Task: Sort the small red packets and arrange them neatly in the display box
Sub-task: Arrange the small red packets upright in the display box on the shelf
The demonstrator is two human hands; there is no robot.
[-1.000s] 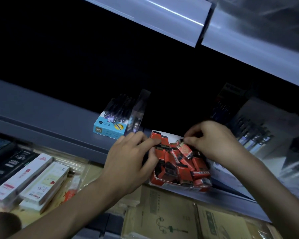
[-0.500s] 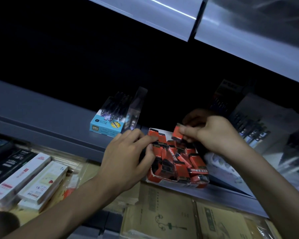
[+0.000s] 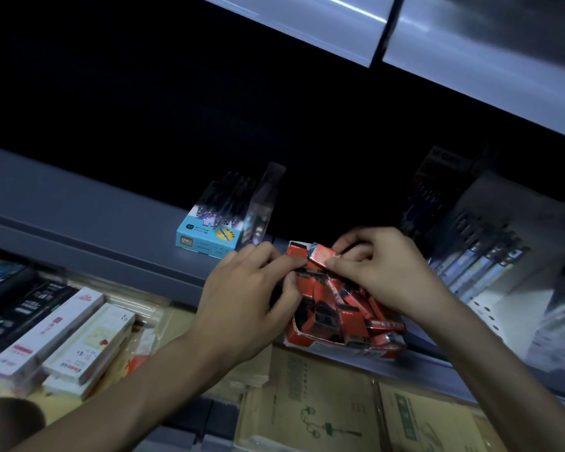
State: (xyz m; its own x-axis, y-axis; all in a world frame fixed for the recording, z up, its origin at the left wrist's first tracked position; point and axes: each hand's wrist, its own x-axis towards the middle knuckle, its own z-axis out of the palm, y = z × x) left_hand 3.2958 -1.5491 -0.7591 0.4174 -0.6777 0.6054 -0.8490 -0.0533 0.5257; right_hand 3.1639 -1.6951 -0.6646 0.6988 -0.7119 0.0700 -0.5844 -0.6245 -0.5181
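Note:
A red display box [image 3: 336, 344] sits on the grey shelf's front edge, filled with several small red packets [image 3: 340, 301] lying jumbled. My right hand [image 3: 382, 275] pinches one red packet [image 3: 320, 257] between thumb and fingers, held just above the box's back left corner. My left hand [image 3: 252, 301] curls its fingers at the box's left side, index finger reaching to the held packet and thumb by the box's dark contents. What the left fingers grip is hard to make out.
A light blue pen box [image 3: 209, 236] with a clear sleeve stands on the grey shelf [image 3: 79, 223] left of the red box. Pen packs [image 3: 483, 256] lean at the right. White boxes [image 3: 59, 340] and brown notebooks [image 3: 307, 406] lie on the lower shelf.
My right hand lifted one red packet out of the pile and brought it left toward my left hand's fingertips. The left hand stayed at the box's left side.

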